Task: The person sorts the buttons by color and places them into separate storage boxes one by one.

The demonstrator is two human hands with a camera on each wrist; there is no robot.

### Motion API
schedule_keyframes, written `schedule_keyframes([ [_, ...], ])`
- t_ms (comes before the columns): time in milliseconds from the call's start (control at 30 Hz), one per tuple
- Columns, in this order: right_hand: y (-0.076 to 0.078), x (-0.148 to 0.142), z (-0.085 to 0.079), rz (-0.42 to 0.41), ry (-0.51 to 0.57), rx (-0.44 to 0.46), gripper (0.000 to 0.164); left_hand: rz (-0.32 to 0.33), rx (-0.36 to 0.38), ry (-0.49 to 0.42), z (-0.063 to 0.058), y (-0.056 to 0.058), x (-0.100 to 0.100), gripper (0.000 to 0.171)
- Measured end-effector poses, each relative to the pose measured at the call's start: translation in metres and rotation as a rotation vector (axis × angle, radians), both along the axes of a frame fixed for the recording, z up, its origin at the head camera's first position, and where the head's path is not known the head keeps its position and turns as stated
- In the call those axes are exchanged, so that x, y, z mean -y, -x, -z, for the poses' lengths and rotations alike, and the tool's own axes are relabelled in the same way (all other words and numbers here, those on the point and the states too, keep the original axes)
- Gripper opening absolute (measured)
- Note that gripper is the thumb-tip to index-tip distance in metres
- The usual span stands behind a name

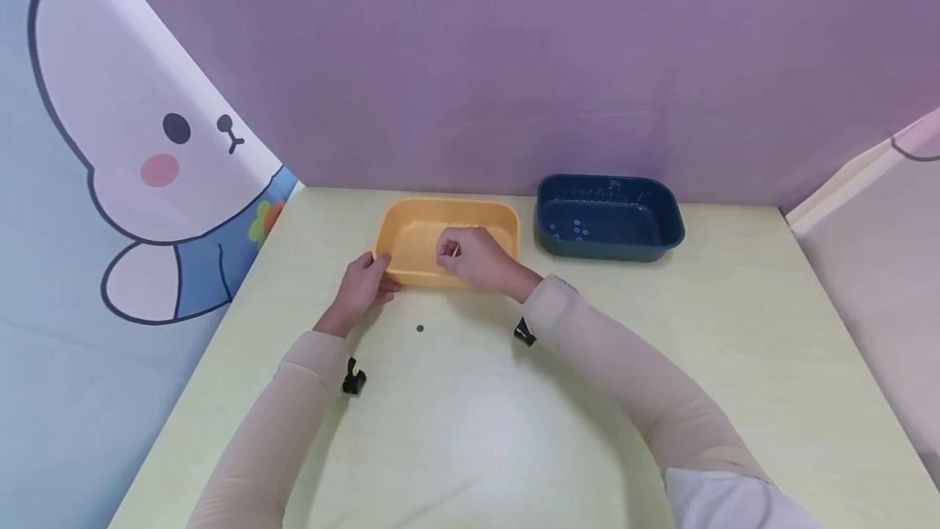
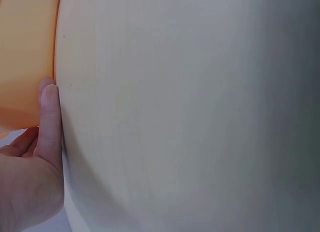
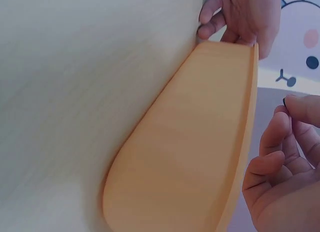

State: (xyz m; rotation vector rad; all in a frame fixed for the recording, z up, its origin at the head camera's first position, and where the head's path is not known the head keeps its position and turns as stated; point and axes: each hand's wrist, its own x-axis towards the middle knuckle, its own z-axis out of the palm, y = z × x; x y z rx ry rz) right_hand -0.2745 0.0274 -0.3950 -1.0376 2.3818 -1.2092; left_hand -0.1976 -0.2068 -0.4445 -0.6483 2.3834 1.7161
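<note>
A yellow plastic bin (image 1: 411, 247) stands at the back of the table. My left hand (image 1: 359, 287) grips its near left corner, thumb at the rim and fingers along the outside. Over the bin's interior is my right hand (image 1: 477, 258), thumb and forefinger pinching a tiny dark piece (image 3: 285, 102). Most of that piece is hidden by the fingertips, so its kind is unclear. On the table in front of the bin lies a small dark green disc (image 1: 420, 328).
Right of the yellow bin stands a dark blue bin (image 1: 624, 248) with several small round pieces (image 1: 577, 230) inside. A purple backdrop (image 1: 470, 64) rises behind both bins. Small black objects (image 1: 354, 379) show beside both sleeves.
</note>
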Motion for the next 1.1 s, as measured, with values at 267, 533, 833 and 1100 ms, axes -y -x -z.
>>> schedule_keyframes([
  [267, 0.014, -0.006, 0.009, 0.052, 0.041, 0.028, 0.009, -0.008, 0.003, 0.006, 0.000, 0.001, -0.001, 0.056],
  [533, 0.022, -0.010, 0.017, 0.087, 0.042, 0.026, 0.010, -0.020, 0.005, 0.000, 0.003, 0.003, 0.000, 0.055],
  [833, 0.026, -0.010, 0.023, 0.110, 0.036, 0.005, 0.010, -0.019, 0.002, -0.003, 0.005, 0.003, 0.001, 0.054],
  [1100, 0.028, -0.010, 0.022, 0.175, -0.004, 0.003, 0.008, -0.014, -0.001, -0.005, 0.004, 0.003, 0.001, 0.055],
])
